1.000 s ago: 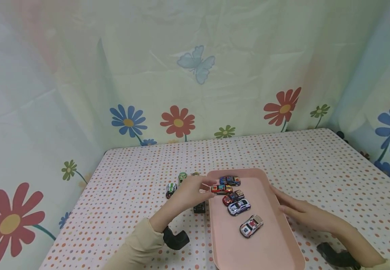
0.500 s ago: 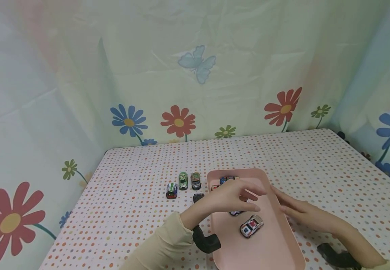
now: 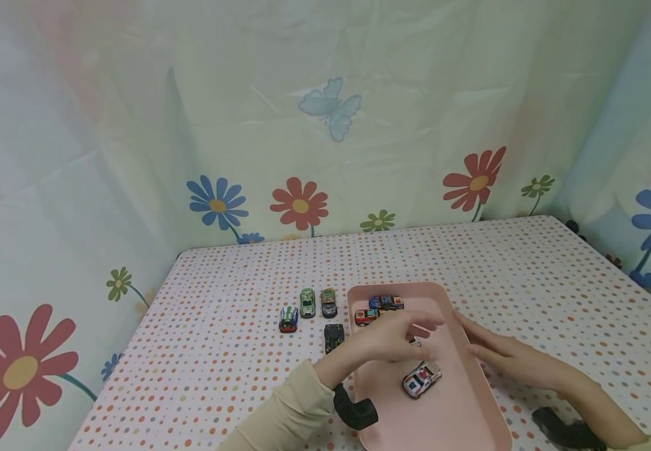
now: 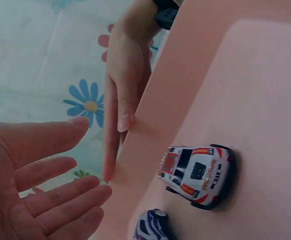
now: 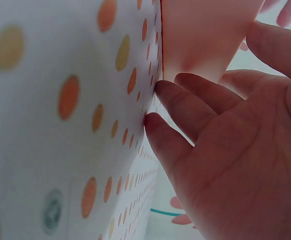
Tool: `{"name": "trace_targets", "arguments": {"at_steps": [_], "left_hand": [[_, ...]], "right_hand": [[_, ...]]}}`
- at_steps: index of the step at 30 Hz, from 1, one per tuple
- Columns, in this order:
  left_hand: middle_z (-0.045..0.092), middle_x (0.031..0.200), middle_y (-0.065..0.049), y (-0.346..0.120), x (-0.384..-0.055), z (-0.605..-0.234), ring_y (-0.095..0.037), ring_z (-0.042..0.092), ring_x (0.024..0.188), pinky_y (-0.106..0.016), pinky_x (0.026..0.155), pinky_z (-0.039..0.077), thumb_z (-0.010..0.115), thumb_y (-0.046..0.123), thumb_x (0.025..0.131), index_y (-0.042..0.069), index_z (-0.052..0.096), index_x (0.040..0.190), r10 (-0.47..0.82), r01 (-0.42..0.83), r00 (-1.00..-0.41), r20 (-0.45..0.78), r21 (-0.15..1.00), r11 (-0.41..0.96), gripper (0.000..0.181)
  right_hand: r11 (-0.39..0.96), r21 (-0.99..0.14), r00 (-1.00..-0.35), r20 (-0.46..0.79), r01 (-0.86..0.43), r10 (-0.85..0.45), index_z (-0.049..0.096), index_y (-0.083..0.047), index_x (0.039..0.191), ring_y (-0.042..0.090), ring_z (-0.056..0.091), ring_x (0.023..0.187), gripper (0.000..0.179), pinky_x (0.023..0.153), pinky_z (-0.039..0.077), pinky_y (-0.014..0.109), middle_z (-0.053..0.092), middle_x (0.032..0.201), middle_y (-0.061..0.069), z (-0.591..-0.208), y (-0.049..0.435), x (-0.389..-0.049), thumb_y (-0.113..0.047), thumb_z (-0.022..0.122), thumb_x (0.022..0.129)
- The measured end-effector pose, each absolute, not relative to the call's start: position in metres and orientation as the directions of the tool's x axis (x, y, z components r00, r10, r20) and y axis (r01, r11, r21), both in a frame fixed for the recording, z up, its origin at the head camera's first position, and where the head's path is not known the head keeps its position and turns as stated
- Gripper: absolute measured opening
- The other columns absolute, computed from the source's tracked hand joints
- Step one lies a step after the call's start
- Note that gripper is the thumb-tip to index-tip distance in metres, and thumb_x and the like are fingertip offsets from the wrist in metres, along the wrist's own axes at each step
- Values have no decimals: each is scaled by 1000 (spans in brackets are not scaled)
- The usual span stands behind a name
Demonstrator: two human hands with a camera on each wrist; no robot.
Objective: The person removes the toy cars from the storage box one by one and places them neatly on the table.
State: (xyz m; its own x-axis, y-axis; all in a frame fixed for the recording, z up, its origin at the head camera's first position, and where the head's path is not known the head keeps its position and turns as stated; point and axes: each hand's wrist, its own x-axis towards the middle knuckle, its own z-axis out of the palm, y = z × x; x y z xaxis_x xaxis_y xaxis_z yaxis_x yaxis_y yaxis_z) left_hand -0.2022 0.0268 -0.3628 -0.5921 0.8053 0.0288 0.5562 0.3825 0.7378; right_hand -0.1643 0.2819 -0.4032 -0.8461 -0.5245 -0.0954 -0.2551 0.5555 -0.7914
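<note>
My left hand (image 3: 395, 336) hovers over the pink tray (image 3: 443, 416), fingers spread and holding nothing. Beneath and in front of it lies a white toy car with red markings (image 3: 421, 379); the left wrist view shows this white toy car (image 4: 198, 175) beside a white-and-blue one (image 4: 152, 225). Toward the tray's far end sit a blue toy car (image 3: 386, 302) and a red toy car (image 3: 366, 317). Other cars there are partly hidden by the hand. Against the tray's right outer wall rests my right hand (image 3: 519, 360), its fingers extended, with fingertips (image 5: 155, 125) low by the tabletop.
Left of the tray, on the dotted tablecloth (image 3: 218, 351), stand a green toy car (image 3: 307, 303), a brown-green toy car (image 3: 328, 303), a green-and-white striped toy car (image 3: 288, 319) and a black toy car (image 3: 334, 337). A flowered curtain (image 3: 404, 125) hangs behind the table.
My left hand has moved right from the tray's left edge, where it was by the red toy car, to over the tray's middle. The right hand has stayed against the tray.
</note>
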Motion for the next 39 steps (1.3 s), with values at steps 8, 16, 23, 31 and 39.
{"name": "trace_targets", "arguments": {"at_steps": [8,16,23,31,39], "left_hand": [[44,138,3,29,-204,-369,-2,41,122,-13,93,33,73,24,84,10,44,140,859,717,-512,-3,549,429,65],[43,140,-1,32,-205,-372,-3,35,126,-12,98,25,77,24,79,4,42,140,892,798,-441,-103,411,441,72],[48,135,2,34,-203,-371,-1,40,120,-9,94,27,80,21,76,7,45,139,893,829,-409,-187,334,449,74],[47,136,8,33,-201,-369,-7,33,129,-28,106,21,78,25,78,14,48,138,882,842,-398,-253,281,460,68],[41,140,13,32,-199,-371,-10,17,136,-36,109,16,73,29,83,24,45,141,859,818,-404,-315,296,493,65]], "right_hand": [[570,-774,-849,-84,-274,-522,8,-6,151,47,19,129,62,91,42,36,16,148,28,-405,283,-164,-27,40,102],[588,-759,-858,-75,-281,-508,10,-8,151,42,18,130,62,94,39,35,16,149,25,-404,281,-164,-29,41,102],[585,-762,-860,-75,-278,-505,11,-12,151,33,16,131,61,94,36,23,15,150,22,-404,282,-164,-30,41,101],[598,-753,-861,-84,-274,-501,10,-9,151,45,17,131,62,96,38,38,15,150,24,-403,281,-165,-30,40,102],[555,-801,-860,-105,-225,-499,8,-4,150,51,9,131,63,94,22,68,8,149,29,-402,280,-164,-29,41,102]]}}
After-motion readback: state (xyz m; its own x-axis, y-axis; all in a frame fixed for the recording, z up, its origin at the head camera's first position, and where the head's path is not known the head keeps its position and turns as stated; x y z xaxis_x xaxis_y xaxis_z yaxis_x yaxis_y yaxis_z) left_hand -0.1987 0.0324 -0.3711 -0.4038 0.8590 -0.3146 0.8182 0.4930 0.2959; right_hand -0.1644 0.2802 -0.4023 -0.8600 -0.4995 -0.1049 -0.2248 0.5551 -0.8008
